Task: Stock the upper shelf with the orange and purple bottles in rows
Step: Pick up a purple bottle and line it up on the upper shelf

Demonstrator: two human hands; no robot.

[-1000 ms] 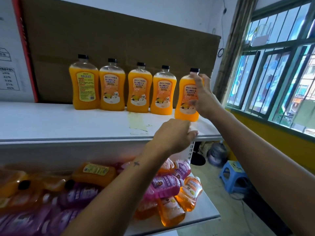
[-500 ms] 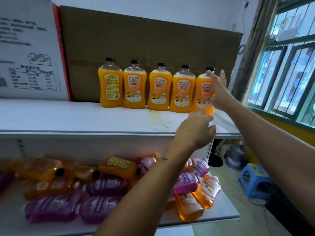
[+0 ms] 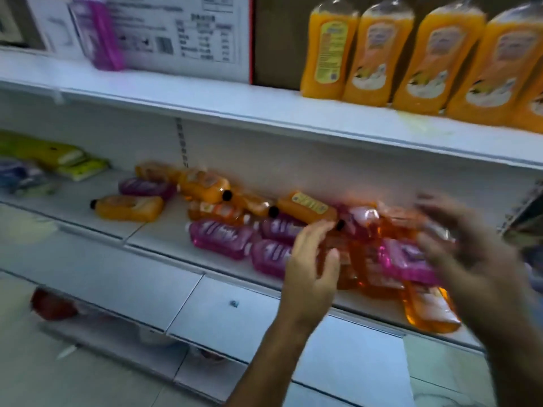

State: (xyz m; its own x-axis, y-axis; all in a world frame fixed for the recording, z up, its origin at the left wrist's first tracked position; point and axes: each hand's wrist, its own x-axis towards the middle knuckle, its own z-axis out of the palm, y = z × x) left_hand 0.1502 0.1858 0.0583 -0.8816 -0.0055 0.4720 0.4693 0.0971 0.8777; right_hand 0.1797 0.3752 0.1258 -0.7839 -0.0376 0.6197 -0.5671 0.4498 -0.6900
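White shelves fill my view, and it is all a bit blurry. My left hand [image 3: 311,259] is over the lower shelf [image 3: 164,239], fingers loose and spread, holding nothing. My right hand [image 3: 470,254] is beside it, smeared by blur, fingers spread too, and I see nothing in its grip. Both hands hover just in front of a heap of orange and purple bottles [image 3: 264,230] lying on their sides on that shelf. I cannot tell if a finger touches one. One orange bottle [image 3: 129,207] lies a little apart to the left. Up on the upper shelf [image 3: 264,113], a row of orange bottles [image 3: 411,57] stands upright, side by side. Far left up there stands one purple bottle [image 3: 102,33], in front of a white box [image 3: 188,39].
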